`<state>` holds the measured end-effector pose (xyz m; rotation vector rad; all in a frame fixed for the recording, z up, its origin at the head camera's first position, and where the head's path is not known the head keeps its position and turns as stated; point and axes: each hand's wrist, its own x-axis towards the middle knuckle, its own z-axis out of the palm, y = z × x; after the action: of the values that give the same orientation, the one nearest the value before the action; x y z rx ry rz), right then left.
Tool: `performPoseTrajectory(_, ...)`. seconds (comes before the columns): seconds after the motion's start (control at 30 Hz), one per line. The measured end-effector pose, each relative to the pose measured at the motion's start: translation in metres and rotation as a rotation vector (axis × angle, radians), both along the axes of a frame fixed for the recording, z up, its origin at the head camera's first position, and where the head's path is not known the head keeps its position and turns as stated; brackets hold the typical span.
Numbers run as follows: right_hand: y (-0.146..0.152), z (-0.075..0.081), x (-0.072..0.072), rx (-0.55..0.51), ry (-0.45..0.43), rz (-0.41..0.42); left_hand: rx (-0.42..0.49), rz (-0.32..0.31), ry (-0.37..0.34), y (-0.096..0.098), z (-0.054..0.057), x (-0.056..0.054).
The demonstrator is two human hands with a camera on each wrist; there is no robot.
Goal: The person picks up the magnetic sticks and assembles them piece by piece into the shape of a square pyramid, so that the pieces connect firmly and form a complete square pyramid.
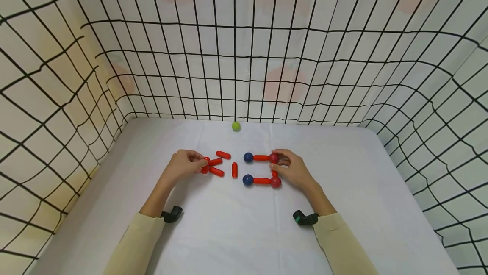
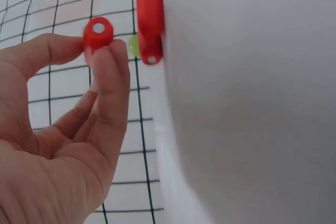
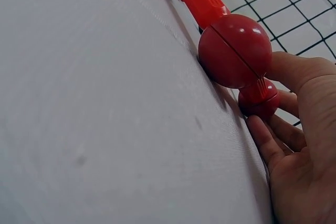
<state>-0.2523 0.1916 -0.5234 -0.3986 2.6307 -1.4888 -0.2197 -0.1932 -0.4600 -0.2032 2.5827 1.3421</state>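
My left hand pinches a short red building rod between thumb and fingertips; a round silvery spot shows on its end. Just beside it, several loose red rods lie on the white cloth. My right hand curls its fingers round the right side of a U-shaped ball-and-rod frame, at the far red ball and the rod below it. A nearer red ball forms the other corner. Red rods run left from both corners to two blue balls.
A small yellow-green ball sits at the back of the cloth-covered table, by the black wire grid. The grid rises at the back and on both sides. Dark wrist cameras sit on both wrists.
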Motion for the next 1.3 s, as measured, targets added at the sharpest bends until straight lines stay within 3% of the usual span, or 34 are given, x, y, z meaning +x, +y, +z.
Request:
performPoseTrajectory(0.2, 0.000, 0.001, 0.000, -0.001, -0.004, -0.003, 0.097, -0.060, -0.039, 0.023, 0.005, -0.003)
performPoseTrajectory(0.47, 0.000, 0.000, 0.000, -0.010, 0.006, 0.006, 0.194, -0.157, -0.068, 0.061, 0.002, -0.008)
performPoseTrajectory(0.87, 0.001, 0.002, 0.000, -0.019, 0.011, 0.008, 0.153, -0.133, -0.019, 0.111, -0.004, -0.011)
performPoseTrajectory(1.1, 0.001, 0.003, 0.000, -0.020, 0.014, 0.014, 0.090, -0.132, -0.013, 0.117, -0.011, -0.013)
performPoseTrajectory(1.3, 0.001, 0.001, 0.000, -0.018, 0.025, 0.018, 0.053, -0.120, 0.012, 0.109, -0.007, -0.009)
